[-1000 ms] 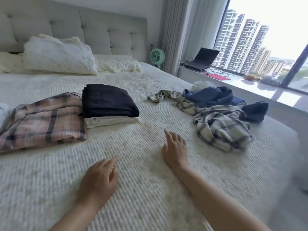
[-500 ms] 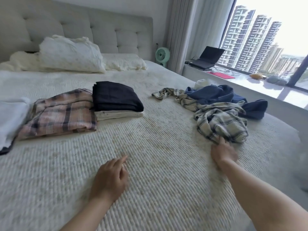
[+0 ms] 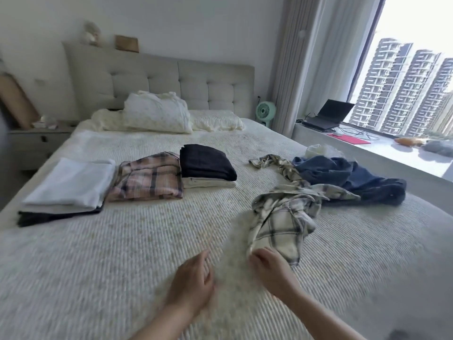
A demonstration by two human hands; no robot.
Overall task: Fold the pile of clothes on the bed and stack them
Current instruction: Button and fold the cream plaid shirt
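Fingers (image 3: 257, 262) of the right hand (image 3: 272, 273) are curled round the near end of a cream plaid shirt (image 3: 282, 222), which is gripped low over the white ribbed bedspread (image 3: 98, 266). Its long axis runs away from the viewer, toward a crumpled navy garment (image 3: 348, 175) on the bed's right side. The left hand (image 3: 191, 283) is held just beside it, fingers relaxed and holding nothing, apparently hovering; motion blur makes contact with the bedspread hard to judge. Three folded stacks are lined up on the left: a white one (image 3: 71, 185), a pink plaid one (image 3: 147, 180) and a black one (image 3: 206, 163). Both forearms are cut off by the bottom edge.
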